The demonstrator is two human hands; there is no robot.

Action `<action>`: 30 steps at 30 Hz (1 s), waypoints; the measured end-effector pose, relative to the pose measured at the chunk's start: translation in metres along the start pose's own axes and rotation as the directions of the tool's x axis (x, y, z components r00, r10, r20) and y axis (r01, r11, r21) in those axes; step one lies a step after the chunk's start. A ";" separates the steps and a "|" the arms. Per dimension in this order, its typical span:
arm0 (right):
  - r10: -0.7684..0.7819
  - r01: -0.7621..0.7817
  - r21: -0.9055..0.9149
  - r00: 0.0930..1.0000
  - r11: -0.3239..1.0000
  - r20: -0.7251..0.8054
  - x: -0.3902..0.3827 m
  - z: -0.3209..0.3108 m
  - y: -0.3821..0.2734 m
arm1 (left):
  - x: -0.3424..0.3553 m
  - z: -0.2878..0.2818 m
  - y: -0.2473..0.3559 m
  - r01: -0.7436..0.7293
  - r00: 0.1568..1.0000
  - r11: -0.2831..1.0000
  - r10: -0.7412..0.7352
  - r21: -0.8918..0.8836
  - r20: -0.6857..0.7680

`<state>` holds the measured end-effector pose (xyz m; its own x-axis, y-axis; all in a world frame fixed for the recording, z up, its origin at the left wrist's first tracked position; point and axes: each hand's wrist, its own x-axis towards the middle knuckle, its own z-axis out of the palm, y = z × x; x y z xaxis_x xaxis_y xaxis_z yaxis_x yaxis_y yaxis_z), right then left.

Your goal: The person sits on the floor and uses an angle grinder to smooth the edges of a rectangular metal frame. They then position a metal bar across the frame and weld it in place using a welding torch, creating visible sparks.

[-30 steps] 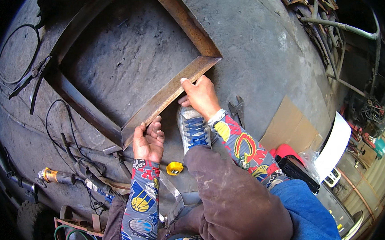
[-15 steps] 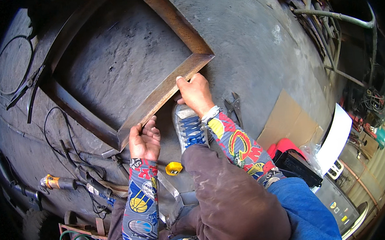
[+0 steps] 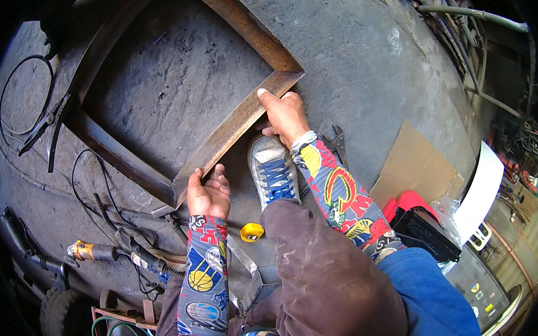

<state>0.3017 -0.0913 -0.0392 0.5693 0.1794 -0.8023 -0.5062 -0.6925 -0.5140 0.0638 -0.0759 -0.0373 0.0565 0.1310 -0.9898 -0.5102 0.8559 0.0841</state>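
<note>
A rusty four-sided frame of angle iron [image 3: 232, 133] lies in front of me on the grey floor. My left hand [image 3: 210, 194] holds its near bar close to the left corner, palm turned up, thumb on the metal and fingers curled at the edge. Near the bar's right end, my right hand [image 3: 285, 118] grips the same bar, thumb on top and fingers partly hidden beneath. My shoe [image 3: 274, 171] with blue laces stands just below the right hand. A yellow tape measure [image 3: 252, 232] rests on the floor between my forearms.
Beside the frame's left side lie a dark clamp [image 3: 51, 126] and looping cables [image 3: 104, 179]. An orange-and-grey power tool [image 3: 92, 251] is at lower left. A metal plier-like tool [image 3: 340, 145], flat cardboard [image 3: 414, 167] and a scrap-metal pile [image 3: 453, 42] are on the right.
The view has shifted, so most things sit a little further right. My right hand has slid slightly along the bar toward its right corner. Both hands keep their hold.
</note>
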 end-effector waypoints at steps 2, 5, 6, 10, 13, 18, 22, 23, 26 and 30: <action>-0.015 0.015 0.026 1.000 1.000 -0.022 0.001 0.000 0.003 | 0.008 0.003 -0.001 0.030 1.000 0.998 -0.030 -0.053 0.009; 0.003 -0.002 0.030 1.000 1.000 -0.020 0.003 0.003 0.008 | 0.017 0.004 -0.002 -0.018 0.998 1.000 0.016 -0.024 -0.069; 0.008 -0.007 0.031 1.000 1.000 -0.008 0.004 0.003 0.009 | 0.018 0.003 -0.002 0.038 0.999 0.998 -0.038 -0.057 -0.013; -0.013 0.011 0.043 0.999 0.999 0.033 0.002 0.006 0.012 | 0.005 -0.006 0.000 0.235 0.939 0.972 -0.234 0.026 0.251; -0.040 0.034 0.136 0.998 0.990 0.043 -0.002 0.011 0.012 | -0.010 -0.009 -0.013 -0.085 0.978 0.978 0.045 0.189 0.203; -0.047 0.039 0.157 0.998 0.987 0.046 0.001 0.010 0.016 | -0.009 -0.012 -0.017 -0.164 0.954 0.947 0.081 0.276 0.287; -0.036 0.023 0.146 0.996 0.989 0.084 0.006 0.007 0.019 | -0.005 -0.012 -0.021 -0.177 0.961 0.930 0.093 0.322 0.261; -0.021 0.010 0.137 0.997 0.991 0.081 0.007 0.006 0.019 | -0.004 -0.012 -0.021 -0.167 0.963 0.929 0.083 0.329 0.255; -0.014 0.003 0.128 0.996 0.992 0.087 0.009 0.005 0.017 | -0.002 -0.012 -0.021 -0.130 0.964 0.959 0.063 0.250 0.257; -0.014 0.007 0.090 0.996 0.996 0.084 0.010 0.006 0.017 | -0.015 -0.021 -0.025 -0.185 0.961 0.982 0.190 -0.044 0.199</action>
<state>0.2954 -0.0972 -0.0578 0.5197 0.2476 -0.8177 -0.5588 -0.6255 -0.5446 0.0576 -0.1102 -0.0272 0.1285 0.3880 -0.9127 -0.5492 0.7942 0.2602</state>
